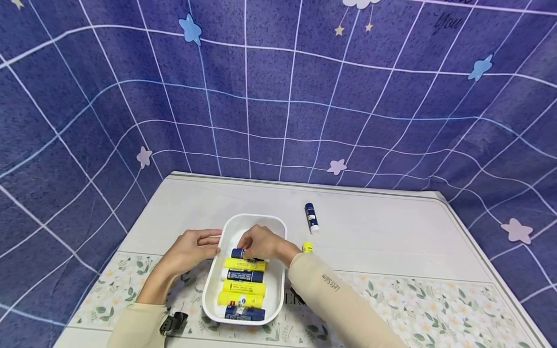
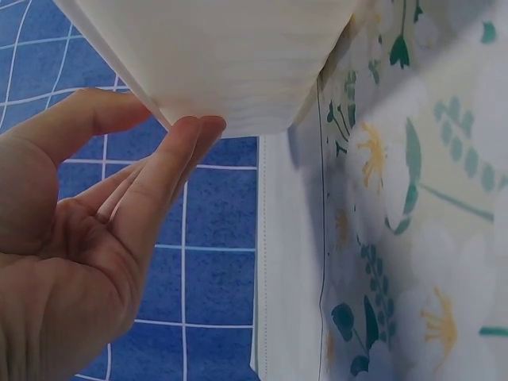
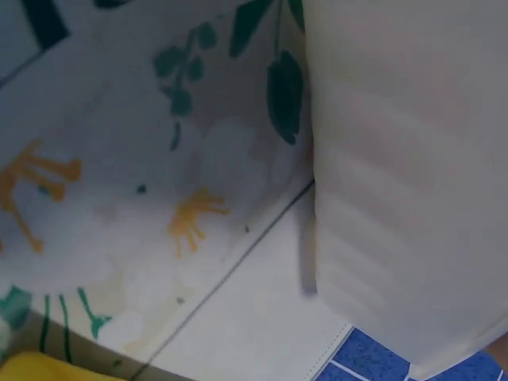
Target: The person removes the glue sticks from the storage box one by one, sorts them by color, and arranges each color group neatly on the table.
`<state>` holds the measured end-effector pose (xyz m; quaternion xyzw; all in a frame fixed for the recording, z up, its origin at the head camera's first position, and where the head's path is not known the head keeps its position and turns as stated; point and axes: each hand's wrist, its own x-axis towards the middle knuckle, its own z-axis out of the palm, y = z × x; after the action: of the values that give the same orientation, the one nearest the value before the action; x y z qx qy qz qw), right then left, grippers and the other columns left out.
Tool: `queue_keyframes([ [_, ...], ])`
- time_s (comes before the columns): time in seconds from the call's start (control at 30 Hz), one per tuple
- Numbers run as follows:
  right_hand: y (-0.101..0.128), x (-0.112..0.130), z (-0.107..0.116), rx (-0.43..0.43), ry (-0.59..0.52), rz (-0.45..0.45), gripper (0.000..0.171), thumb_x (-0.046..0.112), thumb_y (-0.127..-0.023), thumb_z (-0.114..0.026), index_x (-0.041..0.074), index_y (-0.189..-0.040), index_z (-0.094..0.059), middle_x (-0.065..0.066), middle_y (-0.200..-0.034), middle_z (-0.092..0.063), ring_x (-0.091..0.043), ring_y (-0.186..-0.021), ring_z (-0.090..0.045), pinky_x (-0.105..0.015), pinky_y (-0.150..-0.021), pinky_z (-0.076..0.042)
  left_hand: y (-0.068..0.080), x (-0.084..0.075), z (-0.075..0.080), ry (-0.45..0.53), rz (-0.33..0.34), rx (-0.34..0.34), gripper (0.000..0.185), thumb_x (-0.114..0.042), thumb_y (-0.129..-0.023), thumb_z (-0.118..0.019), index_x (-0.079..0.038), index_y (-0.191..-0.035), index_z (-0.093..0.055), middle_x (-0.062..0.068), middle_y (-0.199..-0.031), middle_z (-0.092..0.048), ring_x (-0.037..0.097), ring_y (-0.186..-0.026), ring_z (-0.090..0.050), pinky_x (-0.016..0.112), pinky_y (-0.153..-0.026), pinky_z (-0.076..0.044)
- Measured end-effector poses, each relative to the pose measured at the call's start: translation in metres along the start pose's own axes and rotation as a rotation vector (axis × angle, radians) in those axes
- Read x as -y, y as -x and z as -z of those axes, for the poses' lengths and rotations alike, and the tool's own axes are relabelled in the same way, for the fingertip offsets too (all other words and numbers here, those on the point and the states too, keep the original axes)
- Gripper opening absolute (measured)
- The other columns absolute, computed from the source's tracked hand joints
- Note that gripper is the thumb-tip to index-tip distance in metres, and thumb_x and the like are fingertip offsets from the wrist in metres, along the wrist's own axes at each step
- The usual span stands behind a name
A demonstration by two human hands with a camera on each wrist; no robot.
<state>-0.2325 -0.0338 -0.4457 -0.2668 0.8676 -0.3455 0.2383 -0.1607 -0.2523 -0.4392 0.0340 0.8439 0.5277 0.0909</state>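
A white tray [image 1: 276, 292] stands on the table with several glue sticks lying crosswise in a column inside. My left hand [image 1: 193, 250] pinches the tray's left rim; in the left wrist view the thumb is at the edge and the fingers lie against the outer wall [image 2: 230, 71]. Inside the far half of the tray, my right hand [image 1: 262, 241] grips a dark blue glue stick [image 1: 237, 253], partly hidden by the fingers. Just nearer lies a yellow glue stick [image 1: 235, 264], then a blue-and-white one [image 1: 245, 275]. The right wrist view shows only the tray's outer wall [image 3: 413, 182], not the hand's fingers.
Right of the tray, a blue glue stick [image 1: 311, 218] with a white end lies on the table [image 1: 391, 232]. A yellow glue stick [image 1: 307, 247] shows partly behind the right forearm. A flowered cloth strip [image 1: 426, 304] crosses the table's near part; a blue gridded curtain [image 1: 278, 111] hangs behind.
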Motion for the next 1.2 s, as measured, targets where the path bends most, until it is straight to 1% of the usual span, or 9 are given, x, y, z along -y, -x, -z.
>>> queue_keyframes([
  [0.17,0.001,0.0,0.0,-0.026,0.011,0.035,0.014,0.004,-0.087,-0.08,0.009,-0.1,-0.08,0.001,-0.089,-0.076,-0.003,-0.079,-0.063,-0.017,-0.074,-0.054,0.0,0.0,0.0,0.013,0.001,0.006,0.054,-0.008,-0.096,-0.067,0.005,-0.147,-0.053,0.027,-0.137,-0.066,0.037,-0.121,-0.069,0.034,-0.092,-0.064],
  [0.27,0.004,0.0,0.004,-0.052,-0.032,0.065,0.016,0.004,-0.087,-0.08,0.007,-0.102,-0.08,-0.001,-0.09,-0.077,-0.003,-0.078,-0.063,-0.016,-0.073,-0.054,0.0,-0.001,0.0,0.021,-0.003,0.011,0.054,-0.008,-0.096,-0.067,0.006,-0.147,-0.053,0.026,-0.136,-0.066,0.037,-0.121,-0.07,0.033,-0.092,-0.064],
  [0.47,0.01,0.001,0.024,-0.069,-0.227,0.094,0.02,0.005,-0.091,-0.076,0.007,-0.111,-0.079,-0.004,-0.097,-0.077,-0.009,-0.079,-0.064,-0.02,-0.069,-0.057,0.0,-0.001,0.001,0.036,-0.01,0.021,0.055,-0.005,-0.096,-0.066,0.008,-0.147,-0.051,0.028,-0.137,-0.065,0.037,-0.122,-0.069,0.03,-0.093,-0.063],
  [0.63,0.017,-0.002,0.048,-0.101,-0.43,0.064,0.027,0.008,-0.093,-0.074,0.008,-0.12,-0.076,-0.007,-0.107,-0.075,-0.012,-0.089,-0.067,-0.024,-0.082,-0.06,-0.001,-0.001,0.0,0.022,-0.004,0.019,0.054,-0.007,-0.096,-0.066,0.007,-0.147,-0.052,0.028,-0.136,-0.065,0.037,-0.121,-0.07,0.032,-0.093,-0.064],
  [0.73,0.023,-0.007,0.065,-0.166,-0.533,0.038,0.03,0.007,-0.093,-0.074,0.008,-0.124,-0.074,-0.01,-0.115,-0.075,-0.013,-0.097,-0.07,-0.029,-0.094,-0.061,0.0,-0.001,0.0,0.007,0.002,0.013,0.054,-0.008,-0.097,-0.066,0.006,-0.147,-0.052,0.028,-0.136,-0.065,0.037,-0.121,-0.07,0.032,-0.093,-0.064],
  [0.87,0.027,-0.02,0.087,-0.322,-0.667,0.026,0.035,0.001,-0.093,-0.071,0.0,-0.128,-0.071,-0.018,-0.125,-0.072,-0.014,-0.099,-0.071,-0.031,-0.099,-0.06,0.0,0.0,0.0,0.004,0.002,0.011,0.054,-0.007,-0.097,-0.066,0.006,-0.147,-0.052,0.029,-0.137,-0.065,0.038,-0.121,-0.069,0.033,-0.093,-0.064],
  [1.03,0.031,-0.043,0.109,-0.534,-0.776,-0.015,0.036,-0.001,-0.093,-0.07,-0.005,-0.128,-0.069,-0.012,-0.113,-0.073,-0.01,-0.093,-0.068,-0.022,-0.087,-0.06,0.0,0.0,0.0,0.007,0.002,0.013,0.055,-0.008,-0.097,-0.067,0.006,-0.148,-0.051,0.028,-0.138,-0.064,0.038,-0.122,-0.069,0.033,-0.093,-0.064],
  [1.13,0.035,-0.057,0.12,-0.614,-0.821,-0.056,0.037,0.0,-0.093,-0.071,-0.006,-0.129,-0.068,-0.003,-0.103,-0.071,-0.008,-0.089,-0.065,-0.018,-0.079,-0.057,0.0,0.0,0.0,0.009,0.0,0.017,0.055,-0.008,-0.098,-0.067,0.006,-0.148,-0.051,0.028,-0.138,-0.064,0.038,-0.122,-0.069,0.033,-0.093,-0.064],
  [1.2,0.037,-0.067,0.125,-0.646,-0.858,-0.076,0.039,0.001,-0.094,-0.07,-0.008,-0.131,-0.066,-0.001,-0.102,-0.068,-0.007,-0.09,-0.064,-0.016,-0.08,-0.057,0.0,0.0,0.0,0.008,-0.001,0.017,0.055,-0.008,-0.098,-0.067,0.006,-0.148,-0.051,0.028,-0.138,-0.064,0.038,-0.122,-0.069,0.033,-0.093,-0.064],
])
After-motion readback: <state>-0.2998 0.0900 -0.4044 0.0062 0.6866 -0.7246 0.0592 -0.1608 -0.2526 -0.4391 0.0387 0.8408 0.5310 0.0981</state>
